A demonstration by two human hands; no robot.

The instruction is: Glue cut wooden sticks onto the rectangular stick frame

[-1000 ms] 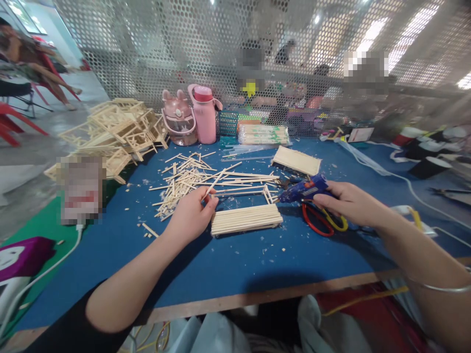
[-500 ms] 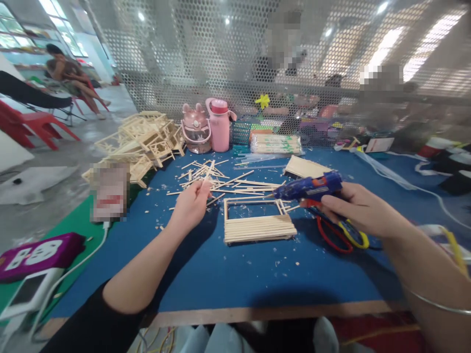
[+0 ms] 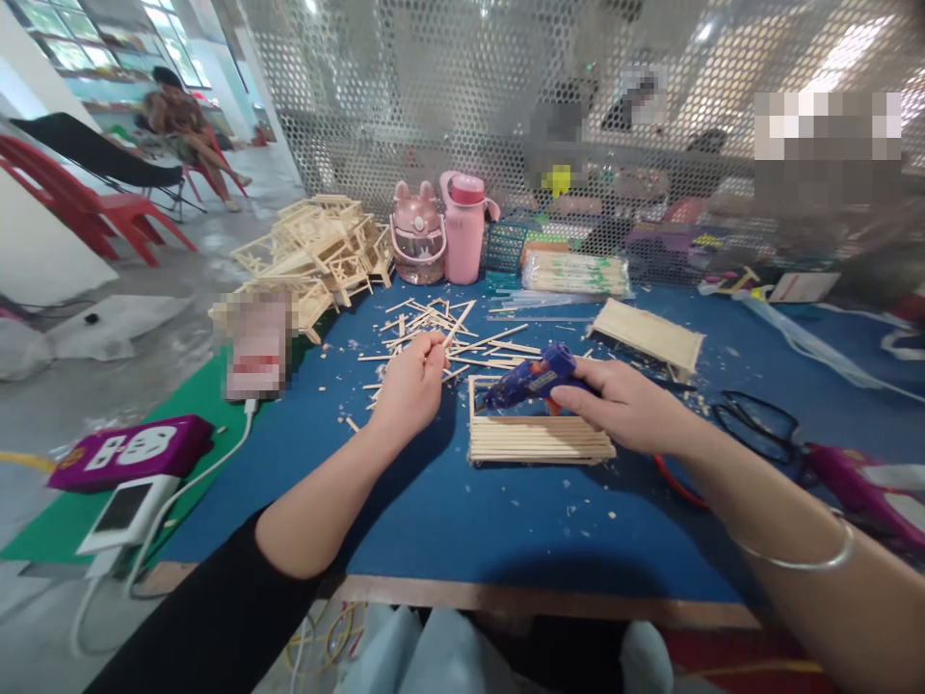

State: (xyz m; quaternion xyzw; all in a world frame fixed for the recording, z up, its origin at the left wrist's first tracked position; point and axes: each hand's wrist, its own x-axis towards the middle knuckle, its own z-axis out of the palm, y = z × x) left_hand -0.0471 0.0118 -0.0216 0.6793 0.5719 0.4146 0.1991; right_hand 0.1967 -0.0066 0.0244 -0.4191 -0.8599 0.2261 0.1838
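My left hand (image 3: 413, 378) is closed around a thin wooden stick (image 3: 454, 326), which points up from the fingers, above a loose pile of sticks (image 3: 423, 323). My right hand (image 3: 622, 400) grips a blue hot glue gun (image 3: 533, 378), its nozzle tipped down at the left end of a small wooden frame (image 3: 539, 440). The near part of that frame is covered with sticks laid side by side; its far part is partly hidden behind the gun. Behind my right hand lies a similar stick panel (image 3: 648, 333).
Stacked wooden frame models (image 3: 318, 253) stand at the back left, beside a pink jug (image 3: 419, 236) and a pink bottle (image 3: 464, 231). Packed sticks (image 3: 576, 273) lie by the perforated screen. Red-handled scissors (image 3: 679, 482) are partly under my right arm. A purple power strip (image 3: 134, 451) sits at left.
My right hand has moved the glue gun from the frame's right end to its left end. My left hand has drawn back from the frame, still holding the stick. The camera view has turned left.
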